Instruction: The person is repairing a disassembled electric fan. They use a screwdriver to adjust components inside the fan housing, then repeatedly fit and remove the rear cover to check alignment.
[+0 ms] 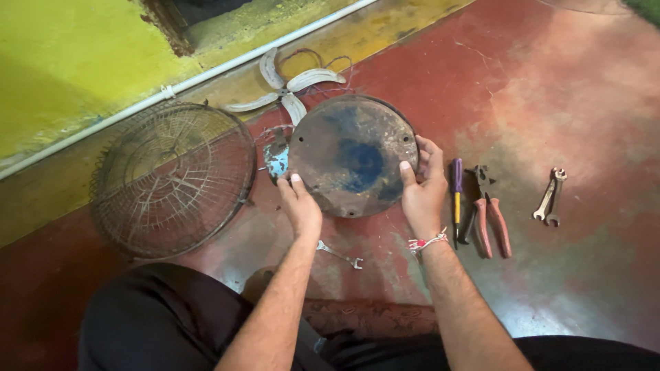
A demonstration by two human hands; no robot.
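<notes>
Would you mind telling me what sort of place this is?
Probably an informal repair spot on a floor: both hands grip a rusty round disc, with a wire fan guard, fan blades and pliers lying around it.

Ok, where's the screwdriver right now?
In the head view the screwdriver lies on the red floor just to the right of the right hand, with the pliers next to it on its far side.

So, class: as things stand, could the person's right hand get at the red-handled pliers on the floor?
Probably yes. The pliers lie in the open just beside the right hand, with only the purple screwdriver between, but that hand currently grips the round metal disc.
</notes>
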